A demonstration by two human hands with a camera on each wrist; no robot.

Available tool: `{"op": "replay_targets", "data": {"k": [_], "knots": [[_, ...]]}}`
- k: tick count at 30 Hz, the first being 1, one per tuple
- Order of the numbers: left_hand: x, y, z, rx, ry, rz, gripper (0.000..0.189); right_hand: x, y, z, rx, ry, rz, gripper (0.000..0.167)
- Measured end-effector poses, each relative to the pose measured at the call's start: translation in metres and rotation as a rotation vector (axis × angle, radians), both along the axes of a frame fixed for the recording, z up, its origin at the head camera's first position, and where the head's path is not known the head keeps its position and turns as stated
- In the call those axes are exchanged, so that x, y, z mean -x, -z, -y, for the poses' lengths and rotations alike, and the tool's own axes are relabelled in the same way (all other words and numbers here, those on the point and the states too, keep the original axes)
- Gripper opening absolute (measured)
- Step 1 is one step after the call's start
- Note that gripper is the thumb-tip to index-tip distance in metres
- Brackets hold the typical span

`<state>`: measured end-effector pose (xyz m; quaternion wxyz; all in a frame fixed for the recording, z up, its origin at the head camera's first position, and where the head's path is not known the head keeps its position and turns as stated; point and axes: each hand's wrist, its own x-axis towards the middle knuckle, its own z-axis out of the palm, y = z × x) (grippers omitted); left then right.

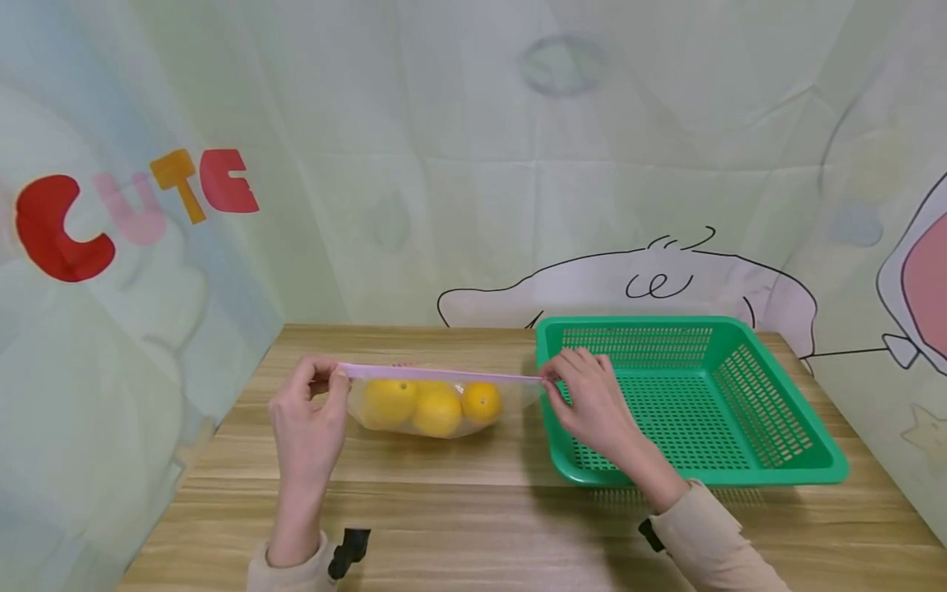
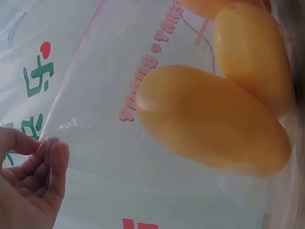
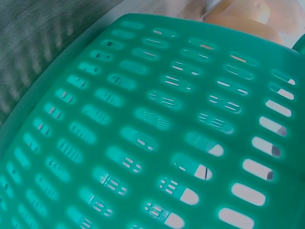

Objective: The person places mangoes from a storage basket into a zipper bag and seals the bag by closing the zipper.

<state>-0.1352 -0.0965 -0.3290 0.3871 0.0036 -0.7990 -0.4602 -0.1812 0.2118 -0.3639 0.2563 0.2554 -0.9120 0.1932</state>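
A clear zip bag (image 1: pixel 451 426) with a lilac strip along its top lies on the table between my hands. It holds three yellow-orange fruits (image 1: pixel 436 409), looking like oranges; in the left wrist view a large fruit (image 2: pixel 209 119) shows through the printed plastic. My left hand (image 1: pixel 309 411) pinches the left end of the strip between thumb and fingers. At the strip's right end, beside the basket's left rim, my right hand (image 1: pixel 592 403) pinches the other corner. The strip is stretched nearly straight. In the right wrist view, basket mesh hides most of the right hand's work.
A green plastic basket (image 1: pixel 784 475) with slotted walls stands at the right of the wooden table (image 1: pixel 444 526), under my right forearm. Nothing is seen inside it. A printed cloth backdrop (image 1: pixel 414 205) hangs behind the table and along both sides.
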Motion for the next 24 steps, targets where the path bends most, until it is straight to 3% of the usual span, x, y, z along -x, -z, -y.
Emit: {"op": "replay_targets", "data": {"k": [13, 19, 24], "knots": [[-0.003, 0.000, -0.008, 0.022, 0.080, -0.009, 0.006, -0.006, 0.003, -0.005, 0.037, 0.046, 0.091, 0.013], [-0.008, -0.002, -0.012, 0.017, 0.099, 0.029, 0.005, -0.020, -0.009, 0.004, 0.119, 0.032, 0.073, 0.019], [-0.012, -0.002, -0.015, 0.041, 0.114, 0.009, 0.005, -0.037, -0.018, 0.019, 0.217, 0.027, 0.115, 0.013]]}}
